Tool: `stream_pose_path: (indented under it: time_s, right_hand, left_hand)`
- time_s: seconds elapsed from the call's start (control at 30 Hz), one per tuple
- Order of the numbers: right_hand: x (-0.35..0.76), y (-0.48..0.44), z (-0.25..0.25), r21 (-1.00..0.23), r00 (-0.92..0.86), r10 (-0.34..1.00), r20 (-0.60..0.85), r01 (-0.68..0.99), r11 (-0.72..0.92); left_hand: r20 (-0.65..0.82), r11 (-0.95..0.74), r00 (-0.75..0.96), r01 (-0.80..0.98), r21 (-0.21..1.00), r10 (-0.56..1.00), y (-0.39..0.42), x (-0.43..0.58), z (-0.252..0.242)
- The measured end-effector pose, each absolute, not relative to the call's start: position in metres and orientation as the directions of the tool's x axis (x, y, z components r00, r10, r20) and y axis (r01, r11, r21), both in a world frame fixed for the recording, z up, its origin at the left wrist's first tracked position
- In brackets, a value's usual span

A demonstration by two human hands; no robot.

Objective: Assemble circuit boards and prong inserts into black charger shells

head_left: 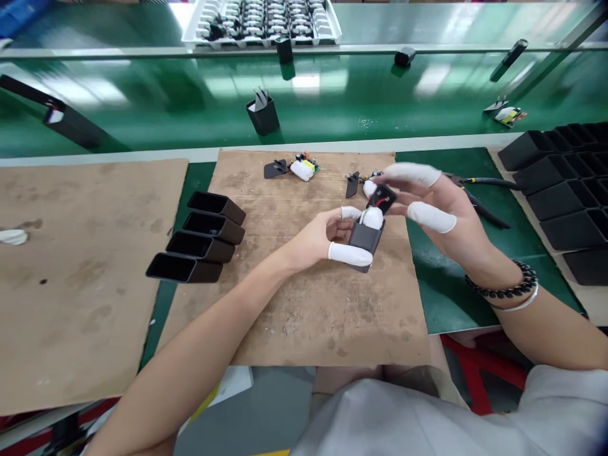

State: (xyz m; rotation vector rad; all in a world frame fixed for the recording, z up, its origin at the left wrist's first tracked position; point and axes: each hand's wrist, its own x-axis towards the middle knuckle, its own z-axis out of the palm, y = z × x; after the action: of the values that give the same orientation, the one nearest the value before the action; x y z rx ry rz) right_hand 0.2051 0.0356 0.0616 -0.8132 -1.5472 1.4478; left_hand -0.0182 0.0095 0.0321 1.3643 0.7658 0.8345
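My left hand (332,237) is closed round a black plastic charger case (365,237), white finger cots on its thumb and a finger. From the case's open top stick a white wrapped part (373,218) and a black end cap (382,198) with a red wire. My right hand (434,202), also in white finger cots, is beside the cap with thumb and fingers apart. Whether its fingertips touch the cap is unclear. Just behind lies a circuit board with a plug plate (352,184), partly hidden by my right hand. Another circuit board (304,166) lies farther left.
Several empty black cases (204,237) stand left on the cardboard (304,316); more cases (560,183) fill the right side. Pliers (489,209) lie behind my right wrist. Beyond is a green conveyor (332,95) carrying cases, below a white tray of parts (261,43).
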Motion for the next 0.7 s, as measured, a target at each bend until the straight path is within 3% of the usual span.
stream_pose_path:
  time_s: [0.13,0.23,0.3,0.37,0.5,0.57,0.7]
  right_hand:
    - [0.202,0.033,0.064,-1.000,-0.444,0.896,0.012,-0.012,0.008]
    - [0.204,0.036,0.061,-0.999,-0.391,0.919,-0.045,0.020,-0.041]
    - [0.206,0.040,0.059,-0.997,-0.361,0.929,-0.075,0.033,-0.067]
    - [0.206,0.042,0.058,-0.994,-0.336,0.936,-0.103,0.016,-0.104]
    - [0.203,0.042,0.059,-0.992,-0.314,0.942,-0.118,0.003,-0.123]
    - [0.202,0.040,0.062,-0.997,-0.309,0.948,-0.075,0.016,-0.073]
    - [0.206,0.037,0.068,-0.998,-0.313,0.948,0.055,0.024,0.066]
  left_hand:
    - [-0.016,0.017,0.497,0.003,1.000,0.868,0.007,-0.016,0.032]
    - [0.152,-0.224,0.264,0.269,0.937,0.952,0.001,-0.014,0.027]
    - [0.353,-0.402,0.195,0.520,0.754,0.915,-0.002,-0.013,0.024]
    - [0.498,-0.521,0.253,0.675,0.523,0.829,-0.003,-0.014,0.021]
    - [0.613,-0.651,0.420,0.729,0.211,0.669,-0.003,-0.015,0.016]
    - [0.616,-0.637,0.412,0.745,0.196,0.671,-0.003,-0.014,0.015]
    - [0.579,-0.532,0.258,0.761,0.372,0.774,-0.005,-0.011,0.020]
